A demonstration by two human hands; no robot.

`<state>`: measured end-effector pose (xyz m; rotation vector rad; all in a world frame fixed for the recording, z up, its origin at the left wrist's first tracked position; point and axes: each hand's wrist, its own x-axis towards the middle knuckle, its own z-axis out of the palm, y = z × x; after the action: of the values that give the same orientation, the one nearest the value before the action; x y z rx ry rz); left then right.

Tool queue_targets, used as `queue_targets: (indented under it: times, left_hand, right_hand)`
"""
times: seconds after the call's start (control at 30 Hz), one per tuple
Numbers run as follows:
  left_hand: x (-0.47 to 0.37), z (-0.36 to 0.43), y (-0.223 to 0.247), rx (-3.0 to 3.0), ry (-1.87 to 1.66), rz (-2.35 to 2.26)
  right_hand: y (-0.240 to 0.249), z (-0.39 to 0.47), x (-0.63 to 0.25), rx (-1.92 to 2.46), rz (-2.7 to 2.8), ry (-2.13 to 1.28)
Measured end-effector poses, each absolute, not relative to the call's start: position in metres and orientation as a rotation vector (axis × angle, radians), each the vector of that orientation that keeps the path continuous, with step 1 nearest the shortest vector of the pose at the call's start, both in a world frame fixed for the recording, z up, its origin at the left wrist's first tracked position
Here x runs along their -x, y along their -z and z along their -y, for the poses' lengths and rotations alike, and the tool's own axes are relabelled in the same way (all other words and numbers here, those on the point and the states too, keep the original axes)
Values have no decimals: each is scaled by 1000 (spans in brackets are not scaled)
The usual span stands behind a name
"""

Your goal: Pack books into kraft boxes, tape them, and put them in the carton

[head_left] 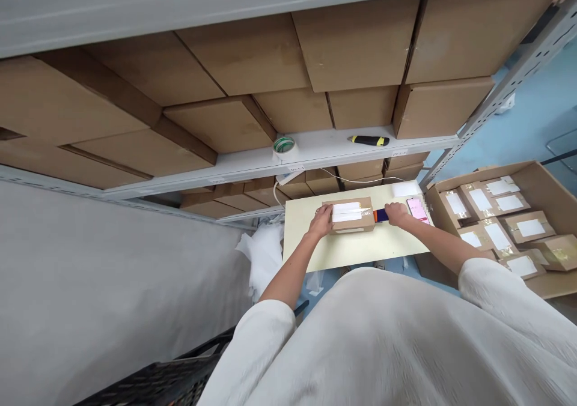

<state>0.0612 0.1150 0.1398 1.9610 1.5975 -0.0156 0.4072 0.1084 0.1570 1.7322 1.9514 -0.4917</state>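
A small cardboard box (367, 208) with white labels on its top lies on the pale yellow tabletop (315, 256). My left hand (321, 221) grips its left end, fingers over the top edge. Clear shiny tape runs across the labels toward the right end. There, my right hand (396, 214) is closed around a dark blue and orange tape dispenser (381, 215), whose orange front touches or nearly touches the box. The hand hides part of the dispenser. Just right of this hand, a phone with a pink screen (418, 211) lies on the table.
Ahead stands a grey metal shelf (324, 143) stacked with cardboard boxes (360, 45). A tape roll (283, 146) and a black-yellow utility knife (369, 140) lie on its ledge. At right, a large open carton (559, 214) holds several labelled boxes. White sheeting (264, 256) hangs left of the table.
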Motion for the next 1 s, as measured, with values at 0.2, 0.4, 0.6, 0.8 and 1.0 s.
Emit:
queue_targets:
  times: [0.2, 0.4, 0.6, 0.8, 1.0]
  left_hand:
    - [-61, -115, -145, -1981, 35, -1587]
    - [-61, -114, -143, -1988, 22, -1582]
    - [-61, -110, -137, -1981, -26, -1571]
    - [-62, -106, -136, -1996, -60, -1568]
    - [-66, -104, -138, -1966, -59, -1565]
  right_hand:
    - [-163, -99, -474, -2158, -1579, 1096]
    - [-178, -79, -488, -2461, -1391, 1383]
    - [-232, -76, -471, -2272, -2117, 927]
    - [-299, -103, -416, -1877, -2890, 419]
    - [-326, -154, -356, -1573, -3062, 9]
